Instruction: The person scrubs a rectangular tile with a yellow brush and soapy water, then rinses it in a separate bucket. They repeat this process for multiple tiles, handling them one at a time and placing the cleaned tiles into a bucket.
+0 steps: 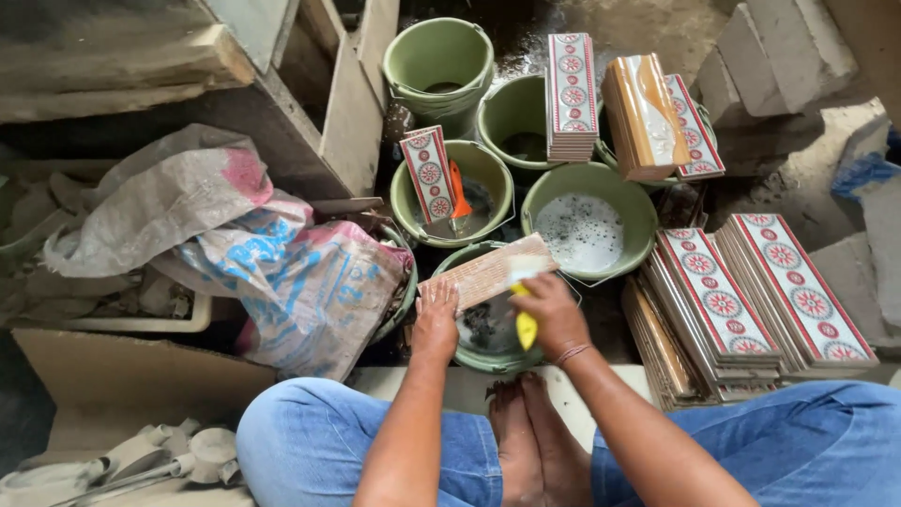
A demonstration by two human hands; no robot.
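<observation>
Over the green bucket (488, 357), left hand (436, 319) clamps the tile (488, 270); right hand (554, 314) grips a yellow tool (526, 324).

Tile (488, 270): long narrow strip, back face up, pale brown with fine ribbing; lies tilted across the near bucket's far rim, left end lower, right end raised toward the bucket of foamy water.
Scraper (526, 324): small, yellow, upright, its upper end against the tile's near edge, over the bucket's opening.
Bucket (488, 359): green, round, dark wet mortar inside, standing on the floor just beyond the bare feet.
</observation>
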